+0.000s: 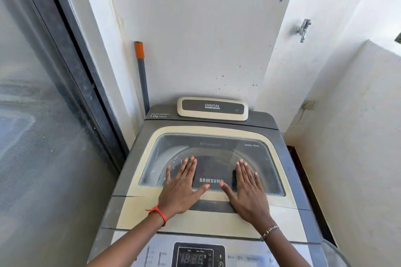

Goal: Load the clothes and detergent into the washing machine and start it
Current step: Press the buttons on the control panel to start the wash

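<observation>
Left hand (181, 188) and right hand (249, 188) lie flat, fingers spread wide, holding nothing, on the closed glass lid (208, 151) of a Samsung top-load washing machine (288, 171).

A: From where does the head view look?
B: From above the grey-and-cream top-loading washing machine (208, 180), close, facing forward and down.
A: And beyond the machine?
B: The white wall (195, 39) behind it.
</observation>
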### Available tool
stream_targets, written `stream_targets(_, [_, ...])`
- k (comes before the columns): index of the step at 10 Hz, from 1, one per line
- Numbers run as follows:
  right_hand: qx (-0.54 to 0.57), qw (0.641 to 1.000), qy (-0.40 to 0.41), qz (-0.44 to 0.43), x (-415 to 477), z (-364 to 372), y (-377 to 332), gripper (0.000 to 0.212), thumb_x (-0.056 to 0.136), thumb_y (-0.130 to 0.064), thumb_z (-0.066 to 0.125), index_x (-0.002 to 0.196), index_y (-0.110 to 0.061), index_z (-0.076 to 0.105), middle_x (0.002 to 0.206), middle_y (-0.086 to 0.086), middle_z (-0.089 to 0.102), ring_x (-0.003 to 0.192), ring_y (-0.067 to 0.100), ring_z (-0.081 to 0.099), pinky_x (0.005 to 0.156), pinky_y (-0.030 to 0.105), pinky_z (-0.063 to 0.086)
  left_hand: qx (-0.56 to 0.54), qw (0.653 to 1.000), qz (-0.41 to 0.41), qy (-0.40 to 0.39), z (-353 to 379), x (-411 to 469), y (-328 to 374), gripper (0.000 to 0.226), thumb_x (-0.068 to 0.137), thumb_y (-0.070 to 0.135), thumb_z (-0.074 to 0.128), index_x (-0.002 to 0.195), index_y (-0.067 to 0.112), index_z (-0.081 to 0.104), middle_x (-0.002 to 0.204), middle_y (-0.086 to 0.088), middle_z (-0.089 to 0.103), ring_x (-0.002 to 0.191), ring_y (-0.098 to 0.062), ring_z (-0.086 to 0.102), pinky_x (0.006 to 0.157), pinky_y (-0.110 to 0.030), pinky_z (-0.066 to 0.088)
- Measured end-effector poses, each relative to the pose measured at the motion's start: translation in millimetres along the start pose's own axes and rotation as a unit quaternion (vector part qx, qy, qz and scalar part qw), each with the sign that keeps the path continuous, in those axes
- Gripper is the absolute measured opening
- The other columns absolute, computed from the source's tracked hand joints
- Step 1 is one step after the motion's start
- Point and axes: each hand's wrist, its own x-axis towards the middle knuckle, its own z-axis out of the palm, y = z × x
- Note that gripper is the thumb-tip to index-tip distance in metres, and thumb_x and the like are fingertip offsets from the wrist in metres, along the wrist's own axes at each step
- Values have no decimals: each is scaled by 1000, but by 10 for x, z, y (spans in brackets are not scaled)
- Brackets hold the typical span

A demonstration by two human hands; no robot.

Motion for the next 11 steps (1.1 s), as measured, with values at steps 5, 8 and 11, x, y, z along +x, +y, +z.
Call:
stream_targets(5, [-7, 1000, -28, 5, 9, 2, 14, 121, 54, -86, -18, 148, -11, -6, 158, 1, -10, 144, 10, -13, 116, 32, -10, 13, 1000, -2, -22, -7, 2, -6, 92, 80, 77, 15, 148, 22, -15, 155, 10, -19, 142, -5, -20, 115, -47, -15])
stream_targets(8, [0, 998, -55, 15, 4, -28, 15, 85, 90, -64, 23, 149, -9, -5, 158, 4, -10, 145, 13, -12, 118, 36, -8, 6, 999, 4, -45, -74, -32, 31, 88, 89, 68, 28, 149, 18, -12, 157, 5, -15, 144, -8, -17, 116, -48, -15])
stream_targets(11, [0, 997, -75, 11, -23, -56, 3, 87, 90, -66, 23, 148, -9, -8, 157, 5, -13, 144, 14, -15, 116, 37, -10, 3, 997, 10, -73, -135, -70, 49, 88, 90, 66, 29, 148, 17, -15, 157, 2, -16, 144, -10, -17, 113, -47, -17])
